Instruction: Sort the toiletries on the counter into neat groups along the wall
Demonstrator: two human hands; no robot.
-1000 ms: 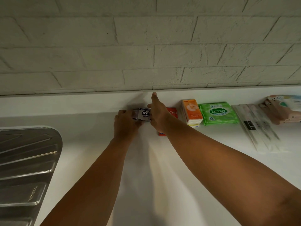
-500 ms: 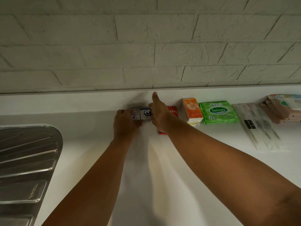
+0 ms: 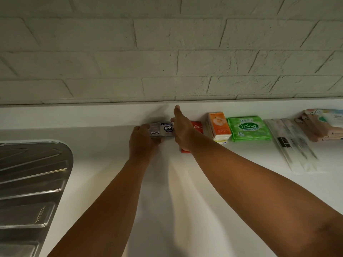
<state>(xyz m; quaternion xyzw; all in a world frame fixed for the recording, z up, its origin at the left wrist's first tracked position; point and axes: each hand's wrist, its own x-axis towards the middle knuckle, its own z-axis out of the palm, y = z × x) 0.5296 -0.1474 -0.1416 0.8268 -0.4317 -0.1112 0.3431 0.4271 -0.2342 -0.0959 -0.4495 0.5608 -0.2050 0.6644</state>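
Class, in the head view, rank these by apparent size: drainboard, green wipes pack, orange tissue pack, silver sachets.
1. Drainboard, though nearest the camera.
2. Green wipes pack.
3. Orange tissue pack and silver sachets: too alike, sachets partly covered.

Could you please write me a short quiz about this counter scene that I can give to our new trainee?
1. True or false: the green Sanicare wipes pack lies left of the orange tissue pack.
2. What does the left hand grip? A) silver Gard packet B) orange tissue pack C) green Sanicare wipes pack
3. Fill in: the red Colgate box is partly hidden behind the ___ hand.
Key: 1 false; 2 A; 3 right hand, fingers straight against the packet.
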